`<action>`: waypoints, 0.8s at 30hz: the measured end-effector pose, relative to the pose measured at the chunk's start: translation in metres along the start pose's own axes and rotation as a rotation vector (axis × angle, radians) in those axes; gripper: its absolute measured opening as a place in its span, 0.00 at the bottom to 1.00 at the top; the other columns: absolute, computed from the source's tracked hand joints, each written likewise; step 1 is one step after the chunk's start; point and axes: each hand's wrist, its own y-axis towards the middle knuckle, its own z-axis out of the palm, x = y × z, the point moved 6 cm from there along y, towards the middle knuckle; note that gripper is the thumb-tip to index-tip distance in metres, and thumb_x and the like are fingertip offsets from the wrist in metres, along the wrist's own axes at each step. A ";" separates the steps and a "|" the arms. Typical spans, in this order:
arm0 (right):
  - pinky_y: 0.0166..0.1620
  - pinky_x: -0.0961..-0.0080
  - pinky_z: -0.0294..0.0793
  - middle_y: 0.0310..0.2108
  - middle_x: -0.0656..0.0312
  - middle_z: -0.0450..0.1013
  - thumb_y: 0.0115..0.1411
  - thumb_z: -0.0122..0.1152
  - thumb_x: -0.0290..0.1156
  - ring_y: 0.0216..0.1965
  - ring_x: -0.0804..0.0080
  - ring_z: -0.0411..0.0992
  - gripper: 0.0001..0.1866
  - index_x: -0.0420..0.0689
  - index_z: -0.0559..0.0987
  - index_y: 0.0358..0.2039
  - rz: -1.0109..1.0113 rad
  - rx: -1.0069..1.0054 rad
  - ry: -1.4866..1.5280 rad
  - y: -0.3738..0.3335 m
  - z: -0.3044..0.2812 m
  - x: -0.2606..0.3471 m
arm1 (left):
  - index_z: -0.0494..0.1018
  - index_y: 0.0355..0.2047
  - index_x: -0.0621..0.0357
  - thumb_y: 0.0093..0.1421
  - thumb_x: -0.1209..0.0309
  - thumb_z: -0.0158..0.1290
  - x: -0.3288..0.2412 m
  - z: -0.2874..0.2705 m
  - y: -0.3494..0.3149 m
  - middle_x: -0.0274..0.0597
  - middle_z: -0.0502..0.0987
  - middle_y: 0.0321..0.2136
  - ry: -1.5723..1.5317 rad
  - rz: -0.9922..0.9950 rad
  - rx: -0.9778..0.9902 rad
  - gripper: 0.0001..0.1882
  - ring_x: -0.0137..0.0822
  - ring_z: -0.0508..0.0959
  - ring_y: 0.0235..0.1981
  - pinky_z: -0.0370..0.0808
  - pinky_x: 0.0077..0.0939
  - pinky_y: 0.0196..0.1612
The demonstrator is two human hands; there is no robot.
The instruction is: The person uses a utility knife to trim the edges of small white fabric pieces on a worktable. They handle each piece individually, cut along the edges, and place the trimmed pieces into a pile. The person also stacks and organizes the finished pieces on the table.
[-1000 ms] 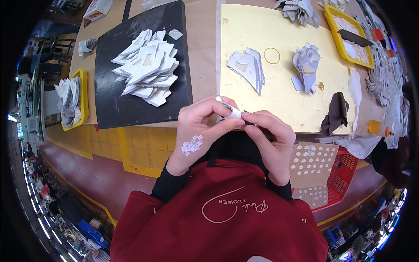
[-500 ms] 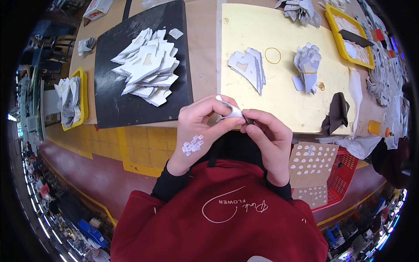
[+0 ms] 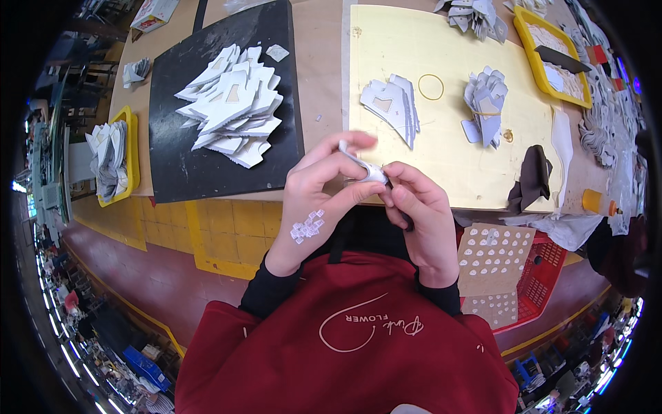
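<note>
Bent into a curl, a white flexible cut piece (image 3: 374, 174) is pinched between the thumb and fingers of my left hand (image 3: 314, 190). One raised finger of that hand is blurred. Small white stickers (image 3: 307, 226) cling to the back of the same hand. Close against the piece's right end, my right hand (image 3: 426, 207) is closed round a slim dark object (image 3: 408, 222), mostly hidden by the fingers; its kind cannot be made out. Beyond my hands, a small stack of white cut pieces (image 3: 389, 103) lies on the pale yellow sheet (image 3: 441, 169).
A large pile of white pieces (image 3: 234, 103) covers much of a black board (image 3: 172, 165) on the left. Rightward lie a banded bundle (image 3: 485, 103), a yellow rubber band (image 3: 431, 87), a dark cloth (image 3: 531, 178) and a yellow tray (image 3: 586, 96). Another yellow tray (image 3: 131, 148) stands far left.
My right hand has shifted slightly left and turned, so more of the dark object shows below its fingers. A finger of my left hand has lifted, and the white piece has tilted.
</note>
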 end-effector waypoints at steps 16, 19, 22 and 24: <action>0.27 0.76 0.68 0.29 0.59 0.73 0.49 0.61 0.12 0.24 0.69 0.69 0.23 0.44 0.83 0.46 -0.669 0.238 -1.358 -0.024 0.068 0.038 | 0.77 0.27 0.62 0.52 0.76 0.64 -0.020 -0.018 0.012 0.47 0.76 0.52 0.531 0.203 -0.221 0.05 0.50 0.74 0.56 0.70 0.36 0.57; 0.27 0.75 0.68 0.29 0.59 0.72 0.49 0.62 0.13 0.23 0.67 0.69 0.27 0.45 0.80 0.52 -0.650 0.239 -1.287 -0.025 0.059 0.048 | 0.79 0.29 0.62 0.54 0.78 0.61 -0.044 -0.066 0.012 0.47 0.77 0.53 0.414 0.130 -0.423 0.03 0.44 0.74 0.57 0.69 0.35 0.58; 0.28 0.74 0.69 0.27 0.58 0.70 0.52 0.64 0.16 0.23 0.65 0.69 0.30 0.45 0.76 0.58 -0.662 0.079 -1.144 -0.025 0.039 0.059 | 0.78 0.30 0.65 0.59 0.73 0.59 -0.051 -0.130 0.021 0.50 0.74 0.55 0.754 0.171 -0.516 0.06 0.46 0.71 0.58 0.64 0.35 0.61; 0.28 0.75 0.68 0.27 0.58 0.70 0.53 0.64 0.17 0.24 0.65 0.69 0.29 0.43 0.76 0.58 -0.665 0.046 -1.122 -0.024 0.027 0.060 | 0.76 0.39 0.64 0.60 0.71 0.59 -0.052 -0.146 0.023 0.52 0.74 0.54 1.199 0.101 -0.553 0.10 0.49 0.71 0.59 0.63 0.37 0.62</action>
